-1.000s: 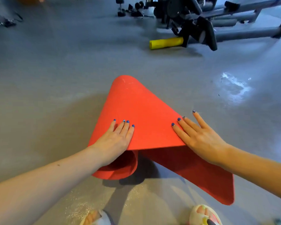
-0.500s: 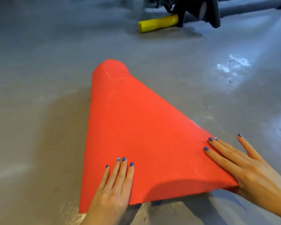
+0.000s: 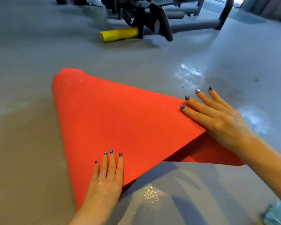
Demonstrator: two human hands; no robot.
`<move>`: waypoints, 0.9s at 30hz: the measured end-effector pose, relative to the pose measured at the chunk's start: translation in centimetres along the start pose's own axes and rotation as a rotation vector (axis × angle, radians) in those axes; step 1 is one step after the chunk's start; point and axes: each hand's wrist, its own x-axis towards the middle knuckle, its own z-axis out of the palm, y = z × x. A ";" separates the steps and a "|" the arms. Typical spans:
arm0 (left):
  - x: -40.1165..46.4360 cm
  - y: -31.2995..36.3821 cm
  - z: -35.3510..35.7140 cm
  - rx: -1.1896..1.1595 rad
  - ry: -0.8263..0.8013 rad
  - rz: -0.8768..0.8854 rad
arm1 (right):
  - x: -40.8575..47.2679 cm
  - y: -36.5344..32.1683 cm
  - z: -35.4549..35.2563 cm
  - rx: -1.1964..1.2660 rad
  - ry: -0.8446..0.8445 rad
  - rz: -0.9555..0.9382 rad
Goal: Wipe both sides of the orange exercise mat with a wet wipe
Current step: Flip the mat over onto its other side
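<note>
Head view, change: Your camera is now sitting farther back and higher than half a second ago, so more of the gym frame point(image 3: 177, 18) is showing above the orange exercise mat point(image 3: 120, 124).
Head view, mat: It is lying on the grey floor point(image 3: 23, 62) as a skewed, cone-like fold, its narrow rolled end pointing away from you. Its near right side, flat a moment ago, is now lifting and showing a shadowed under-layer.
Head view, left hand: Your left hand point(image 3: 107, 179) is pressing flat on the mat's near edge with fingers straight and together, holding nothing, much where it was before.
Head view, right hand: Your right hand point(image 3: 217, 120) is lying flat on the mat's right corner, fingers spread and straight; two fingertips are reaching past the mat's edge. It has moved to the far side of the raised flap.
Head view, beyond the mat: A yellow roller point(image 3: 118, 34) is lying well beyond the mat's far end, touching the dark foot of the frame.
Head view, hard to tell: A pale blue scrap point(image 3: 276, 213) is being cut off at the lower right, near the mat's right corner; you cannot tell whether it is the wet wipe. The mat's underside is hidden.
</note>
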 end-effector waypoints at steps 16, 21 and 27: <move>5.3 9.1 2.9 -0.125 -0.244 0.085 | -13.0 5.1 7.1 -0.083 -0.253 0.214; 6.3 11.3 3.2 -0.070 -0.432 0.121 | -15.0 -0.2 12.1 -0.009 -0.482 0.335; 5.8 10.5 3.6 0.010 -0.303 0.244 | -13.6 -4.6 13.9 0.077 -0.523 0.164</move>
